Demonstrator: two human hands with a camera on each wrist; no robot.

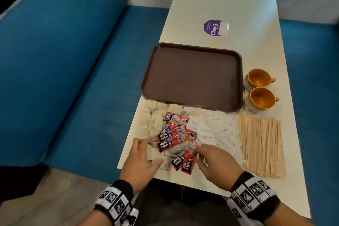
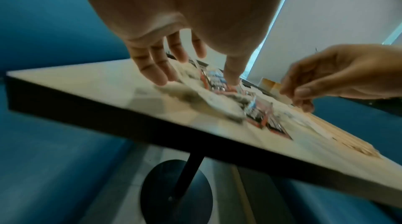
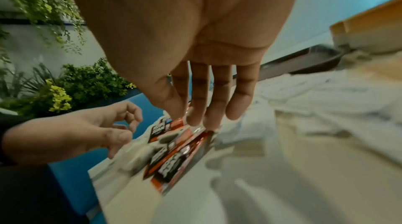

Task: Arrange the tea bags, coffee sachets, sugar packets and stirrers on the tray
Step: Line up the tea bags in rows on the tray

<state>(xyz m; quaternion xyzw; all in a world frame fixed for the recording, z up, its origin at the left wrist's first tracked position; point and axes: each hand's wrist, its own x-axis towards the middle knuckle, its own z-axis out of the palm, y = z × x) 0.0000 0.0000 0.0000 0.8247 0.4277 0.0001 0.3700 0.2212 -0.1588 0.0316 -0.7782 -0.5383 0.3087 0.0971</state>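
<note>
An empty brown tray (image 1: 192, 77) lies on the white table (image 1: 222, 3). In front of it lie a mixed heap of beige tea bags (image 1: 153, 124), red coffee sachets (image 1: 175, 135) and white sugar packets (image 1: 217, 129), with wooden stirrers (image 1: 261, 145) spread to the right. My left hand (image 1: 146, 154) hovers with spread fingers over the nearest tea bags (image 2: 195, 97), and its thumb tip (image 2: 231, 78) comes down by a sachet. My right hand (image 1: 201, 154) reaches with straight fingers (image 3: 208, 116) to the nearest coffee sachets (image 3: 172, 159) and holds nothing.
Two orange cups (image 1: 258, 79) (image 1: 262, 99) stand right of the tray. A purple round sticker (image 1: 212, 28) lies farther back on the table. Blue bench seats (image 1: 73, 60) run along both sides. The table's near edge (image 2: 152, 129) is just under my wrists.
</note>
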